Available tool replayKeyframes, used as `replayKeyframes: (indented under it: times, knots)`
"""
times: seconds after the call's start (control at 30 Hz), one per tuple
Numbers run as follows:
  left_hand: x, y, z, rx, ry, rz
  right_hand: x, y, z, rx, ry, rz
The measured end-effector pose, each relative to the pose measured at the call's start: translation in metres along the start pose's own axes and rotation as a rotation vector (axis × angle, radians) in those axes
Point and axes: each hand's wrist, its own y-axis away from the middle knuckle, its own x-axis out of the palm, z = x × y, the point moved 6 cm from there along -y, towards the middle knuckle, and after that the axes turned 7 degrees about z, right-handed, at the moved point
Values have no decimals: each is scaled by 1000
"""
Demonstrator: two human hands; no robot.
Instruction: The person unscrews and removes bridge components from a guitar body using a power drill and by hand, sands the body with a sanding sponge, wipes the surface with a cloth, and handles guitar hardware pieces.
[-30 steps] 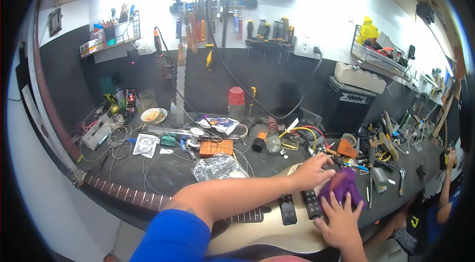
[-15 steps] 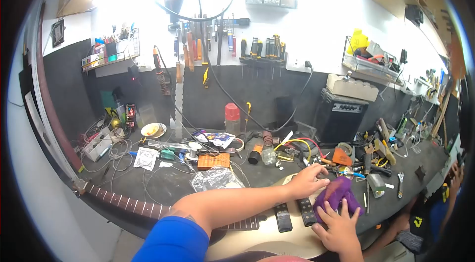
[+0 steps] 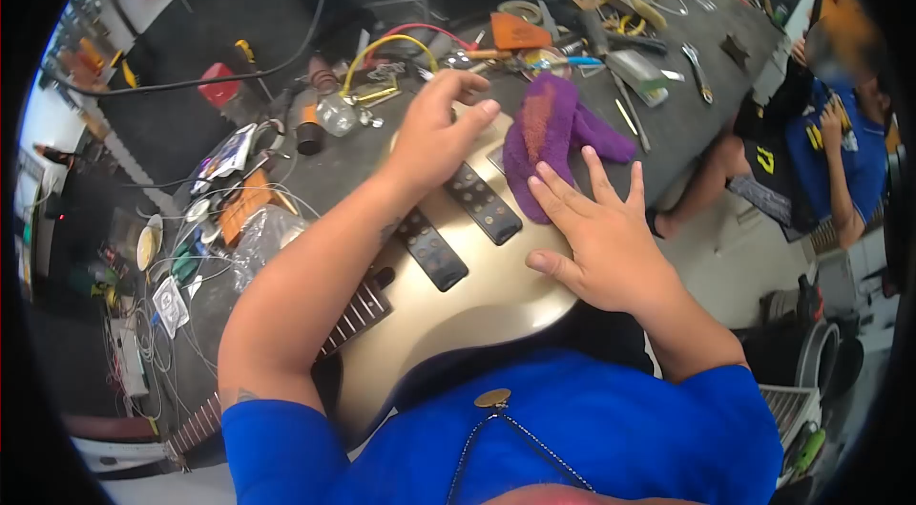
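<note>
A gold electric guitar or bass (image 3: pixel 506 290) lies across the bench edge in front of me, its fretted neck (image 3: pixel 353 321) running to the lower left. Two black pickups, a nearer one (image 3: pixel 434 252) and a farther one (image 3: pixel 485 206), sit in its body. A purple cloth (image 3: pixel 549 128) with a brownish patch is bunched over the body's right end. My right hand (image 3: pixel 601 242) rests with spread fingers at the cloth's near edge, fingertips touching it. Over the far side of the body is my left hand (image 3: pixel 441 128), fingers loosely curved, thumb apart, nothing visible in it.
Behind the guitar, the dark bench (image 3: pixel 673 128) carries an orange block (image 3: pixel 520 31), a yellow cable (image 3: pixel 386 39), a wrench (image 3: pixel 697 73) and many tools. Clear plastic bags (image 3: pixel 267 242) lie to the left. Another person in a blue shirt (image 3: pixel 863 176) is at the right.
My view has tipped down and turned, so the guitar and my shirt fill more of it. Both hands stay near the guitar; the purple cloth now lies more spread out, beyond my right fingers.
</note>
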Motion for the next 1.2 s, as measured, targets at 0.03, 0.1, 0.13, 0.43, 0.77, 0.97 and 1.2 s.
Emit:
replayKeyframes:
  times: [0.03, 0.1, 0.13, 0.43, 0.77, 0.97, 1.2]
  knots:
    - [0, 0, -2, -18, -1, 3, -1, 6, -1, -13, -10, -2]
    - [2, 0, 1, 24, -9, -15, -3, -7, -1, -35, -28, 6]
    - [2, -2, 0, 40, -1, -29, -3, -23, -2, -49, -31, 8]
    - [-1, 1, -4, -24, 33, 15, -1, 2, -15, -39, -55, 77]
    - [-2, 1, 9, -127, 141, 12, 0, -39, -3, -37, -141, 89]
    - [3, -1, 10, -130, 183, 39, 6, -15, -6, -35, -70, 49]
    - [1, -1, 13, -110, 214, 40, 7, -52, 0, -25, -70, 10]
